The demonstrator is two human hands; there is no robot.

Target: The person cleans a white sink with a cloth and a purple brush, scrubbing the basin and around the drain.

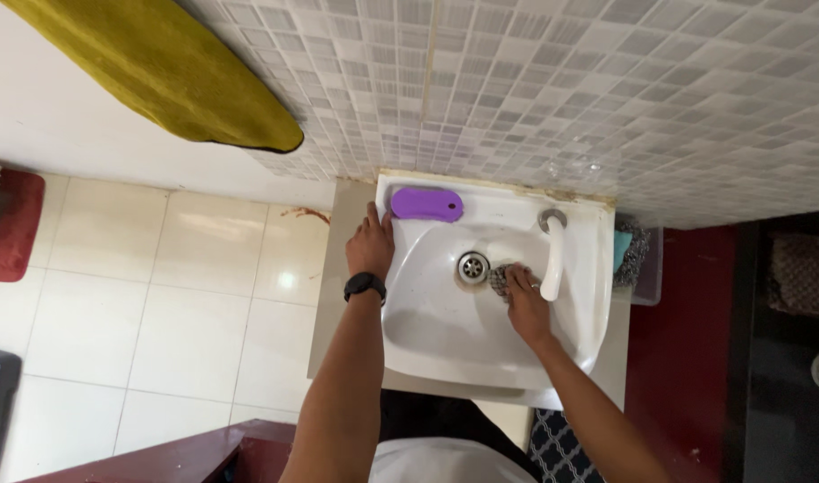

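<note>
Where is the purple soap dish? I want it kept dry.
In the head view, the purple soap dish lies on the sink's back-left ledge against the tiled wall, just beyond the left hand.

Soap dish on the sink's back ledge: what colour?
Purple. The soap dish lies on the white sink ledge, near the left hand; head view.

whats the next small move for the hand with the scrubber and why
Probably sweep the scrubber around the drain: the right hand presses it on the sink bowl beside the drain, under the tap, while the left hand braces the rim.
</note>
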